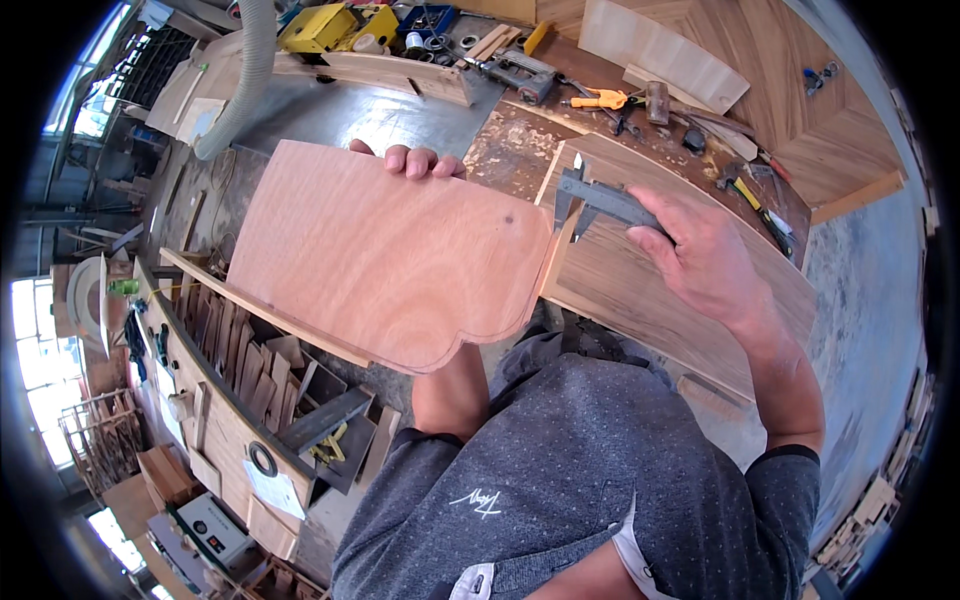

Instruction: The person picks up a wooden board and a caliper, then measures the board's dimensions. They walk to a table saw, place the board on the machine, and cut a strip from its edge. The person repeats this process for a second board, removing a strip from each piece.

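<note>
A wide reddish-brown wooden panel [370,250] with a scalloped near edge is held up in front of me. My left hand [410,160] grips it from behind, its fingertips curling over the far edge while the palm stays hidden. In my right hand [690,245] is a grey metal vernier caliper [610,200], pinched between thumb and fingers. The caliper's jaws straddle the panel's right edge strip, near its far corner; whether both jaws touch the wood I cannot tell. Beneath the caliper lies a brown wood-grain board [670,280] on the bench.
On the workbench [510,145] beyond are a nail gun [520,75], an orange-handled tool [600,98], a mallet [657,103] and a yellow-black knife [750,195]. A ribbed hose [250,80] hangs at far left. Offcuts [240,350] fill a bin at left.
</note>
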### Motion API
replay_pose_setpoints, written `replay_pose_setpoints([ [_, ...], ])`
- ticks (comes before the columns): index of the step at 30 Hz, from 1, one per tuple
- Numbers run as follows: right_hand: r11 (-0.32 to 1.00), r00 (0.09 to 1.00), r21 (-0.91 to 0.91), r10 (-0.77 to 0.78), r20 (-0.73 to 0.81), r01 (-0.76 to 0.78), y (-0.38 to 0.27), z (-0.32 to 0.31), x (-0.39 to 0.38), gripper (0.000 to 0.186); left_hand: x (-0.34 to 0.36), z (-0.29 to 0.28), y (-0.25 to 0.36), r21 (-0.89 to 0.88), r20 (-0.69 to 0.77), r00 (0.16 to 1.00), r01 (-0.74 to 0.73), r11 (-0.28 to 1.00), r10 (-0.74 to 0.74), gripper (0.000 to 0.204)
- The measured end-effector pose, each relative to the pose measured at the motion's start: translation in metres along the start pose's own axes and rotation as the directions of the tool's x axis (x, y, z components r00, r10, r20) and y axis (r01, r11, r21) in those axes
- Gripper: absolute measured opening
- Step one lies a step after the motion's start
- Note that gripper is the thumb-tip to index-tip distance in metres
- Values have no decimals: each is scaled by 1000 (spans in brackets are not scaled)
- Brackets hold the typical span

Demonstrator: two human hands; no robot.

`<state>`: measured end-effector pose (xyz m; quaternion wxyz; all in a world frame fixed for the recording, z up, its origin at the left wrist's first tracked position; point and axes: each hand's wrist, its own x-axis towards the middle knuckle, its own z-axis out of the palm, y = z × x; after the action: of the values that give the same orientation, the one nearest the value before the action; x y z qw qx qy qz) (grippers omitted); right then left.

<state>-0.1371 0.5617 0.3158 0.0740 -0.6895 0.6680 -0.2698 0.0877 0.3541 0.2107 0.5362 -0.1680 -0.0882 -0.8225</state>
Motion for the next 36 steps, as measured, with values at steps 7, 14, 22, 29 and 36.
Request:
replay_pose_setpoints([
  [7,997,996,-43,73,53,-70,-1,-3,-2,40,-7,-12,5,27,-73,997,-5,1000,7,41],
  [14,999,998,-29,43,48,-42,6,1,-4,39,-18,-8,-8,-13,-104,992,-67,998,65,41],
  [22,998,996,-15,54,66,-53,10,3,-4,38,-24,3,-15,8,-149,985,-87,996,87,42],
  [29,999,997,-24,50,61,-48,13,5,-5,37,-27,3,-21,-31,-160,984,-84,996,78,43],
  [36,997,993,-15,82,85,-81,13,4,-4,38,-31,9,-32,-10,-211,969,-136,991,131,43],
])
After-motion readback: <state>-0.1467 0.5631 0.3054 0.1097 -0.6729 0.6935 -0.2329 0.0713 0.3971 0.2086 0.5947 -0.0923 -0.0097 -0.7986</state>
